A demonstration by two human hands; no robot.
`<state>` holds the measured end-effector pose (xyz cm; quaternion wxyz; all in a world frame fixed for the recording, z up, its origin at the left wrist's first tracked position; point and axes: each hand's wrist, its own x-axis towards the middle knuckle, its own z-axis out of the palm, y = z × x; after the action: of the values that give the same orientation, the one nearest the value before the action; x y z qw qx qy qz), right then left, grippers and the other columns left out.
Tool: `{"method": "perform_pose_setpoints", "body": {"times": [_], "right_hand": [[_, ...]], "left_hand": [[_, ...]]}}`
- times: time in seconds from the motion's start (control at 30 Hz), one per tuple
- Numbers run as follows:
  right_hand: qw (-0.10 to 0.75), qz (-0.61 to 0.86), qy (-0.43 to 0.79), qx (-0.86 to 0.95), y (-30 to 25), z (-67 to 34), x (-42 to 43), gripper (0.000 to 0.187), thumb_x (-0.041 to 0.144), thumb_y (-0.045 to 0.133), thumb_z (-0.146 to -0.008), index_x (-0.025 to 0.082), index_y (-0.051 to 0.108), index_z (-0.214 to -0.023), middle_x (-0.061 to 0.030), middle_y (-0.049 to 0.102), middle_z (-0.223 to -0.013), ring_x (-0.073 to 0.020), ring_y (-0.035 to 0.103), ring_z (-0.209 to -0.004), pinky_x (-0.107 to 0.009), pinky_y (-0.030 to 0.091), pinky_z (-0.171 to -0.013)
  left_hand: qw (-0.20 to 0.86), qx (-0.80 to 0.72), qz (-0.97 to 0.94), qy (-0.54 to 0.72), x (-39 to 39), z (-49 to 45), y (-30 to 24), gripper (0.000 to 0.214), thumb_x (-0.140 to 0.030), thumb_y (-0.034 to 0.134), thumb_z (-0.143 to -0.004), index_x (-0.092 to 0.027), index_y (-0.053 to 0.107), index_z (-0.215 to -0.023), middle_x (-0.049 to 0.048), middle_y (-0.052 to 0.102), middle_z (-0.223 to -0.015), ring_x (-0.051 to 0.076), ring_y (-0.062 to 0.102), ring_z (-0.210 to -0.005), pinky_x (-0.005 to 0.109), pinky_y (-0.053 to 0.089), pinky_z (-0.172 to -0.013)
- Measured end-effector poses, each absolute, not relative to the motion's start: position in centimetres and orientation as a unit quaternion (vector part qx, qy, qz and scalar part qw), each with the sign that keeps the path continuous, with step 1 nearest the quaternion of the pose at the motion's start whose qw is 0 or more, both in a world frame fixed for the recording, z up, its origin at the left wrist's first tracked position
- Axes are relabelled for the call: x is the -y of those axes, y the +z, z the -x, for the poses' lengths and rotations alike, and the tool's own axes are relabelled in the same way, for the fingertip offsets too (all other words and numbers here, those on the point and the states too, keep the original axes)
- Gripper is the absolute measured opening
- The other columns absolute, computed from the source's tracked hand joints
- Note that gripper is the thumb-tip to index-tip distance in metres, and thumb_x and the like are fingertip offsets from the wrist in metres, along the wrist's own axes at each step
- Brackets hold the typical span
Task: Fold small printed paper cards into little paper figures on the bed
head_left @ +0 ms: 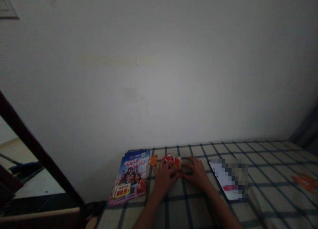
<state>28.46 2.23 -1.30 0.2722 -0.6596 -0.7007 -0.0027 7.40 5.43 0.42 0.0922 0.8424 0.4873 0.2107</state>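
Note:
Both my hands rest on a checked cloth [260, 189] at the bottom centre of the view. My left hand [163, 177] and my right hand [197, 174] meet over a small red paper piece [172, 162], with fingers pressed down on it. The red piece lies flat between the fingertips and is partly hidden by them. A small orange paper shape [153, 160] lies just left of the red piece, close to my left hand. The room is dim, so the finger details are hard to read.
A colourful printed leaflet [130, 177] lies left of my left hand. A phone or tablet with a blurred screen [230, 182] lies right of my right hand. An orange shape [306, 182] sits on the cloth at the far right. A white wall stands right behind.

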Motion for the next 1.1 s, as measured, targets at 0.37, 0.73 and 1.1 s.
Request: {"method": "perform_pose_setpoints", "body": {"times": [0.37, 0.73, 1.1], "right_hand": [[0.299, 0.63, -0.007, 0.716, -1.8, -28.3, -1.4, 0.019, 0.039, 0.067, -0.084, 0.039, 0.075, -0.101, -0.0029, 0.061, -0.129, -0.0297, 0.041, -0.133, -0.05, 0.034, -0.11], [0.285, 0.704, -0.078, 0.646, -2.0, -28.6, -1.1, 0.019, 0.038, 0.064, -0.086, 0.036, 0.074, -0.103, -0.0051, 0.061, -0.124, -0.0309, 0.044, -0.127, -0.051, 0.034, -0.106], [0.276, 0.682, -0.073, 0.673, -1.5, -28.6, -1.1, 0.035, 0.021, 0.051, -0.09, 0.035, 0.069, -0.115, -0.0066, 0.065, -0.112, -0.0269, 0.052, -0.108, -0.046, 0.037, -0.099]], "left_hand": [[0.084, -0.487, -0.844, 0.209, -5.0, -7.5, 1.0, 0.031, -0.058, 0.057, -0.09, -0.055, 0.063, -0.121, 0.0013, 0.059, -0.134, 0.035, 0.04, -0.132, 0.078, -0.002, -0.109], [0.095, -0.524, -0.798, 0.281, -5.5, -7.1, 0.8, 0.031, -0.027, 0.057, -0.093, -0.042, 0.069, -0.117, 0.0001, 0.064, -0.127, 0.029, 0.045, -0.128, 0.073, 0.001, -0.114], [0.077, -0.517, -0.811, 0.263, -5.6, -7.3, 0.0, 0.024, -0.029, 0.057, -0.093, -0.038, 0.07, -0.112, -0.0018, 0.063, -0.135, 0.033, 0.038, -0.138, 0.076, -0.001, -0.113]]}}
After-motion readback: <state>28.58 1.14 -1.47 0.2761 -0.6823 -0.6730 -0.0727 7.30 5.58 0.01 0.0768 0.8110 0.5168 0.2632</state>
